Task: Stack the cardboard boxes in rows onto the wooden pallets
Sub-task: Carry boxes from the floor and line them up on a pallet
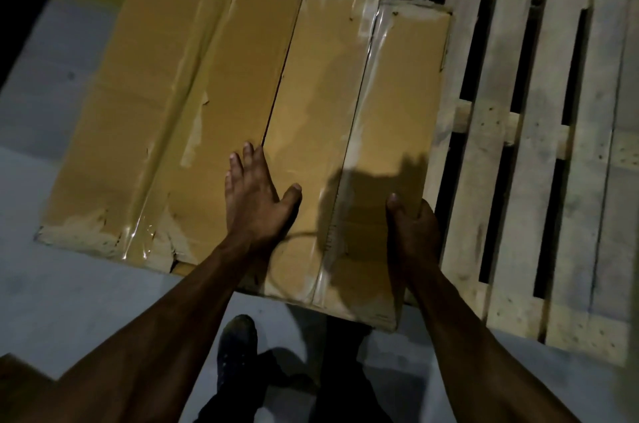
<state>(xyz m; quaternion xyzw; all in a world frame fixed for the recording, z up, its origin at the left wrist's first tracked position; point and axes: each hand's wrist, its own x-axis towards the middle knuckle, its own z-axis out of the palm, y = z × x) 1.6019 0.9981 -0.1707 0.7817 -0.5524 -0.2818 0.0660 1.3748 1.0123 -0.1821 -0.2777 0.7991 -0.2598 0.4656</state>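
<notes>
A dark shoe [238,346] stands at six o'clock on the grey floor [69,301]. The left hand [254,194] presses flat, fingers straight, on the right cardboard box [349,145]; the right hand [413,232] grips its three o'clock edge. The left cardboard box [155,111] lies touching it at nine o'clock, both on the wooden pallet [539,145].

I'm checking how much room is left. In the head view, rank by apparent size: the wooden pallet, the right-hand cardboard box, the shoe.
1. Wooden pallet, though partly covered by boxes and cut off at the top.
2. Right-hand cardboard box, held at its right edge by the right hand.
3. Shoe, partly hidden behind the forearm.
</notes>
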